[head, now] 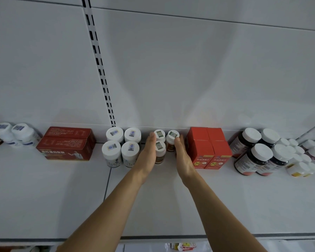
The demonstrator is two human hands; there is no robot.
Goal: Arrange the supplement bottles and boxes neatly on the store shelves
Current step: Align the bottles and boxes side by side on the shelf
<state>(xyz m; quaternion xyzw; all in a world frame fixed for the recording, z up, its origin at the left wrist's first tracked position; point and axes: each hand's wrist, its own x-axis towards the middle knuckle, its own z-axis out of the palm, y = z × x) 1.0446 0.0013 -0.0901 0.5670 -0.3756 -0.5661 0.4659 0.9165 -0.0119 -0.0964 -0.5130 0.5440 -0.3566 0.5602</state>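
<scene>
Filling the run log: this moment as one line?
left hand flat against small amber bottles | right hand flat opposite | squaring group on shelf

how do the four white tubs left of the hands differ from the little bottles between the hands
The four white tubs are wider, with opaque white bodies; the little bottles are slimmer, with amber contents showing under their caps. The tubs form a full two-by-two block, while only three little bottles are visible. No hand touches the tubs, whereas the left hand and right hand lie flat against the little bottles' sides. Both groups stand upright with white caps bearing code stickers.
</scene>
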